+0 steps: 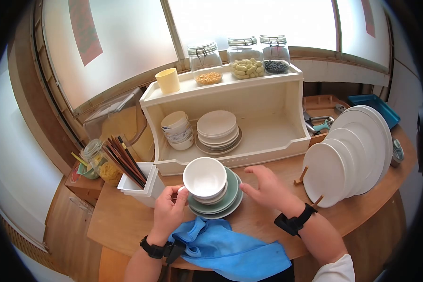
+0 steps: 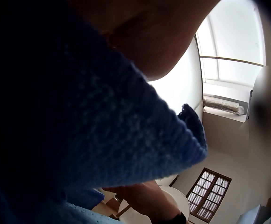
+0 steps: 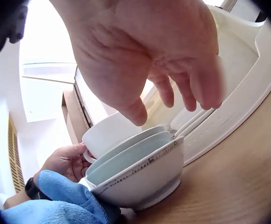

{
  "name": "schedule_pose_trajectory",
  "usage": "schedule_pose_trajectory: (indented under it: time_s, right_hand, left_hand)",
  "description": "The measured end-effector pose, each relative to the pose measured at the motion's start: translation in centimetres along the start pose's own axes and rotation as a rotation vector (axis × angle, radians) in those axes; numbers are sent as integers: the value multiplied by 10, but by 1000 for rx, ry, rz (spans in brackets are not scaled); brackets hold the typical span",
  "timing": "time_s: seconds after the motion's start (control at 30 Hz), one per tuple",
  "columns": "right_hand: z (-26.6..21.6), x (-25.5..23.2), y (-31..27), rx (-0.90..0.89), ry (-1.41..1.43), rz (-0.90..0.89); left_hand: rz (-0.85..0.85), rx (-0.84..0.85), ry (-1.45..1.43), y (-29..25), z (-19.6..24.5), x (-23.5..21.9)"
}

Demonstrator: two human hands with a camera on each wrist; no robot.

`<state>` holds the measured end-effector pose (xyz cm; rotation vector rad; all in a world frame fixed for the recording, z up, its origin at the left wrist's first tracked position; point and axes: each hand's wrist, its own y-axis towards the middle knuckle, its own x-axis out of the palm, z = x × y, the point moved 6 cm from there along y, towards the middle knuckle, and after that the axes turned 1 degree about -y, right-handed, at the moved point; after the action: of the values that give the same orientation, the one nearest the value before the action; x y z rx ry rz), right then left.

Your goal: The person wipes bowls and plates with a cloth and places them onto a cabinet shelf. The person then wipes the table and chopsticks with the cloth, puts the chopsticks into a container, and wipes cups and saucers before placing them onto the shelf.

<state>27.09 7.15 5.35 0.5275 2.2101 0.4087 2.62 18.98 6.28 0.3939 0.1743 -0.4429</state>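
A white cup [image 1: 204,177] with a small side handle tops a stack in the head view. My left hand [image 1: 170,209] pinches that handle between thumb and fingers. Under the cup come white bowls [image 1: 213,199], then green-glazed bowls [image 1: 232,192] at the bottom. My right hand [image 1: 267,189] hovers just right of the stack, fingers spread and holding nothing. From the right wrist, this hand [image 3: 149,60] hangs over the stack, and the lowest bowl [image 3: 142,179] has a speckled rim. A blue cloth [image 1: 235,249] lies in front of the stack and covers much of the left wrist view.
Behind stands a cream shelf [image 1: 268,117] with stacked bowls [image 1: 177,129] and plates [image 1: 217,127]; glass jars [image 1: 246,58] and a yellow cup [image 1: 168,81] stand on top. Left is a white chopstick holder [image 1: 143,185]. Right, large white plates [image 1: 324,174] stand in a wooden rack [image 1: 301,175].
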Motion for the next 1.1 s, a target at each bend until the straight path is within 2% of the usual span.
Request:
schedule_pose_trajectory:
  time_s: [0.13, 0.2, 0.23, 0.3, 0.33, 0.4, 0.43, 0.5, 0.53, 0.6, 0.67, 0.77, 0.9, 1.1]
  right_hand:
    - [5, 6, -7, 79, 13, -64]
    - [14, 15, -9, 189, 75, -155]
    - [16, 17, -9, 187, 74, -153]
    - [24, 27, -11, 322, 193, -232]
    - [21, 25, -10, 320, 192, -229]
    - [20, 31, -16, 533, 456, -349]
    - [24, 33, -16, 533, 454, -351]
    - [33, 50, -24, 623, 594, -509]
    - [32, 50, -25, 622, 589, -509]
    - [22, 59, -31, 704, 773, -616]
    - [19, 65, -33, 732, 817, -632]
    - [19, 72, -34, 788, 917, -652]
    - [13, 77, -33, 832, 1021, -620]
    - [8, 84, -31, 757, 980, -544]
  left_hand:
    - [3, -11, 18, 0, -3, 2]
    - [1, -17, 31, 2, -2, 3]
    - [-2, -26, 43, 3, -2, 3]
    - [-6, -39, 74, 5, -2, 2]
    - [-10, -57, 103, 6, -3, 2]
    - [-3, -34, 99, 7, -5, 3]
    - [4, -14, 97, 6, -5, 3]
    - [-5, -5, 106, 6, -5, 3]
    - [-17, 6, 118, 5, -5, 3]
    - [-31, 26, 83, 4, -14, 5]
    - [-50, 48, 48, 4, -14, 6]
    - [-90, -26, 44, 1, -17, 8]
    - [-116, -72, -150, 1, -29, 9]
    - [-104, -110, -297, -5, -34, 4]
